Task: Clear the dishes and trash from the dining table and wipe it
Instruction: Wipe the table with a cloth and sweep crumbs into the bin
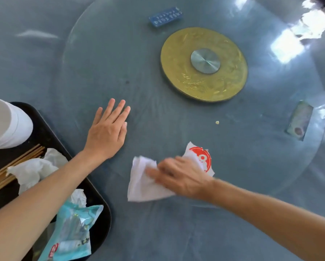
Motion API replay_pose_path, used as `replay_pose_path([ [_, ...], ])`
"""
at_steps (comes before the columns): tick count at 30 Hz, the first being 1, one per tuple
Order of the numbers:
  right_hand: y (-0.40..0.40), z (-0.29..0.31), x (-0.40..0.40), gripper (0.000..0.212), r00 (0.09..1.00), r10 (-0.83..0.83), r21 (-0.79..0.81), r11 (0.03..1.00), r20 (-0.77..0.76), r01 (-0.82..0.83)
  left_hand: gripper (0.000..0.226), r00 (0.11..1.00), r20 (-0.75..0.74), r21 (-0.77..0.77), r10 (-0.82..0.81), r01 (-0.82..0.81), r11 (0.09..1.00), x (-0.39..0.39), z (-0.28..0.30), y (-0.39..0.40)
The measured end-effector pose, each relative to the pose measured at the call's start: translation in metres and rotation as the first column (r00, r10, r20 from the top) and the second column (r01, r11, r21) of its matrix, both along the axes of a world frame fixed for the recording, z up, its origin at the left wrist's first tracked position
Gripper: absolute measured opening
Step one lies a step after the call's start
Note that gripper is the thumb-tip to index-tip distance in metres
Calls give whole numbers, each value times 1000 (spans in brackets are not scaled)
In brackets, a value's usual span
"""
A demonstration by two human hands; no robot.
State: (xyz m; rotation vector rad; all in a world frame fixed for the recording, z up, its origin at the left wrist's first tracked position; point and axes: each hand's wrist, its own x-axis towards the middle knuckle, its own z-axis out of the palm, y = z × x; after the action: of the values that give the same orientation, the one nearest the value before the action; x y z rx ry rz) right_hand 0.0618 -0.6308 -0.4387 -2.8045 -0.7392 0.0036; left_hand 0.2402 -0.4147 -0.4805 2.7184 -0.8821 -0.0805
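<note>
My right hand (pixel 180 177) presses a white napkin (pixel 144 185) with a red-printed part (pixel 203 159) flat onto the glass turntable (pixel 101 63); the hand is blurred. My left hand (pixel 108 129) lies flat on the glass with fingers spread, holding nothing. At the left, a black tray (pixel 99 200) carries stacked white bowls (pixel 7 123), wooden chopsticks (pixel 16 162), crumpled tissues (pixel 35 170) and a light-blue wrapper (pixel 75 228). A small crumb (pixel 217 122) lies on the glass to the right of my hands.
A gold disc with a metal hub (pixel 204 63) marks the turntable's centre. A blue card (pixel 165 16) lies at the far side, and a greenish card (pixel 300 120) lies at the right under the glass rim. Blue-grey tablecloth (pixel 167 232) surrounds the glass.
</note>
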Motion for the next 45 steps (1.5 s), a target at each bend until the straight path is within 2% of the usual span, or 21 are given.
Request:
replay_pose_path([
  [1,-15,9,22,30,998,-55,0,998,12,55,58,999,-13,-22,32,-33,999,-8,1,-4],
  [3,-58,18,83,35,945,-231,-2,971,230,238,61,993,-74,-78,95,-101,992,-35,4,-19],
  [4,-83,20,115,36,876,-356,18,928,326,371,61,985,-109,-92,134,-144,985,-49,4,-31],
  [5,-109,22,143,30,795,-499,33,853,344,521,61,976,-122,-81,182,-193,978,-62,3,-43],
  [8,-171,12,184,36,607,-775,24,620,176,784,56,963,-52,-7,265,-266,964,-76,-5,-57],
  [10,-186,0,183,37,538,-835,-43,537,117,842,54,970,-28,13,242,-241,970,-67,-10,-52],
  [12,-178,-8,168,37,582,-808,-53,580,93,813,54,976,-22,16,218,-218,976,-59,-12,-46],
  [17,-106,-16,77,36,791,-612,-100,786,22,611,53,983,-10,16,185,-185,983,-34,-11,-36],
  [19,-56,-18,5,30,890,-454,-16,891,-45,454,54,985,-23,19,171,-170,985,-24,-8,-31],
  [21,-14,-17,-66,35,979,-189,42,980,-74,193,54,986,-32,14,165,-164,986,-13,-6,-27],
  [23,1,-11,-93,39,999,-33,47,998,-34,35,54,982,-41,18,184,-183,983,-7,-1,-26],
  [24,-2,-4,-87,37,993,-103,60,993,-54,106,54,978,-48,13,205,-205,979,-8,2,-29],
  [26,-26,13,-49,34,927,-368,29,928,-69,371,55,969,-108,-23,223,-227,974,-19,10,-50],
  [29,-86,33,29,40,795,-587,64,809,151,585,58,935,-231,-64,271,-293,954,-57,14,-89],
  [31,-136,34,83,42,739,-633,-5,759,233,651,59,931,-161,-22,328,-336,942,-75,6,-102],
  [34,-180,24,145,25,527,-819,-53,530,229,846,58,941,-63,21,333,-332,943,-73,-5,-99],
  [35,-185,16,155,22,490,-847,-67,487,205,871,58,946,-57,33,320,-319,947,-69,-7,-96],
  [38,-165,-3,154,29,593,-796,-142,577,120,804,58,959,-53,40,277,-275,961,-59,-8,-89],
  [41,-124,-12,112,38,704,-708,-47,703,58,710,56,969,-30,31,246,-245,969,-42,-10,-78],
  [43,-81,-20,56,44,814,-580,-28,814,10,580,55,974,-40,21,223,-222,975,-26,-10,-71],
  [45,-42,-27,-7,43,933,-349,-26,937,-84,348,56,978,-53,15,200,-199,980,-10,-7,-63],
])
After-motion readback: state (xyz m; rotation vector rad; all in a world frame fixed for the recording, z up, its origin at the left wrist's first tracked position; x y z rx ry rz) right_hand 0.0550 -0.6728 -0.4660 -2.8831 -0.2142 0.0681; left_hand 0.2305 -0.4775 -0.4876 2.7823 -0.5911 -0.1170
